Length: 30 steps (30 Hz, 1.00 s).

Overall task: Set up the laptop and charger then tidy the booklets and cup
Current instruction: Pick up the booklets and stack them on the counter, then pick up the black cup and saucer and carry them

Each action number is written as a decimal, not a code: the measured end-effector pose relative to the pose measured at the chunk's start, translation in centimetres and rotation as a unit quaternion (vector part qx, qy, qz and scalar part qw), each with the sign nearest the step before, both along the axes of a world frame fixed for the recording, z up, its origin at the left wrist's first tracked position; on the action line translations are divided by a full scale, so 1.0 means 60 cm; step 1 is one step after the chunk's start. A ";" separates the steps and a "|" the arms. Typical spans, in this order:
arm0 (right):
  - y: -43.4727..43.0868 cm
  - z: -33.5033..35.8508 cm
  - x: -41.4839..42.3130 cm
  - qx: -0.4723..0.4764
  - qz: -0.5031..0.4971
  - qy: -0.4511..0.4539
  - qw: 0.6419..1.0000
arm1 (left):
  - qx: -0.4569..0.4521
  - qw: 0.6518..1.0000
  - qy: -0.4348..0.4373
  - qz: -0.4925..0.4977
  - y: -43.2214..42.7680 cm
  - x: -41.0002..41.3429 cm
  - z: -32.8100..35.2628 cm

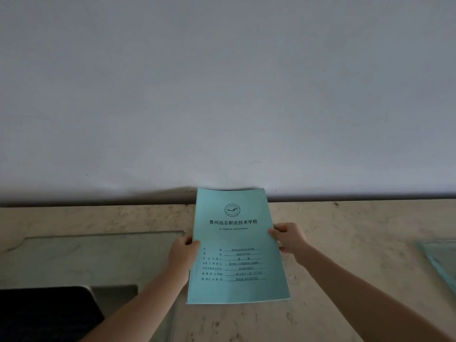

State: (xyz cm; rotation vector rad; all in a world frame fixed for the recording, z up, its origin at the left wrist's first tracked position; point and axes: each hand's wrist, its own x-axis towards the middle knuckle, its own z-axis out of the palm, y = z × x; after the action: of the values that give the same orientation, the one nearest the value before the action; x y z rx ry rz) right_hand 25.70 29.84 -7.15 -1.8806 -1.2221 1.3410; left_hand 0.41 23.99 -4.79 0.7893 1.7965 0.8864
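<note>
I see my left hand (183, 253) closed on the left edge of a teal booklet (237, 245), thumb on the cover and the other fingers tucked behind it. My right hand (290, 239) pinches the right edge a little higher up, thumb on the front, the rest curled behind. Both hands are clamped on the same booklet, one at each side, with the cover between them. I can't tell whether there is one booklet or a few stacked together. The cover faces me, printed with a round emblem, a line of Chinese characters and a block of form lines lower down. It stands tilted over a pale stone counter (345, 243), its top edge up against the white wall (222, 95). To the left a glass sheet (86, 257) lies on the counter, and a dark object (42, 314) sits at the lower left corner. At the far right edge I see another teal booklet (441, 262), well apart from my hands
</note>
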 end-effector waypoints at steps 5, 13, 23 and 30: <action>-0.029 0.006 -0.013 0.045 -0.026 -0.014 0.999 | -0.002 0.999 -0.028 -0.029 -0.025 0.020 0.011; -0.053 0.051 -0.030 0.065 0.056 -0.075 0.994 | 0.044 0.997 -0.004 -0.067 -0.046 0.034 0.048; -0.161 0.185 -0.017 0.213 0.129 -0.200 0.948 | 0.237 0.912 0.224 -0.249 -0.134 0.039 0.168; -0.350 0.253 0.041 0.251 0.110 -0.210 0.939 | 0.289 0.864 0.241 -0.336 -0.277 0.085 0.225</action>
State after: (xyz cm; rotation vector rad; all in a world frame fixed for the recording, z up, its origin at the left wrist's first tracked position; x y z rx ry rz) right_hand 28.14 8.85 8.06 -1.7269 -1.8300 0.6316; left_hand 5.51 7.35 8.71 2.0294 1.4486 0.7786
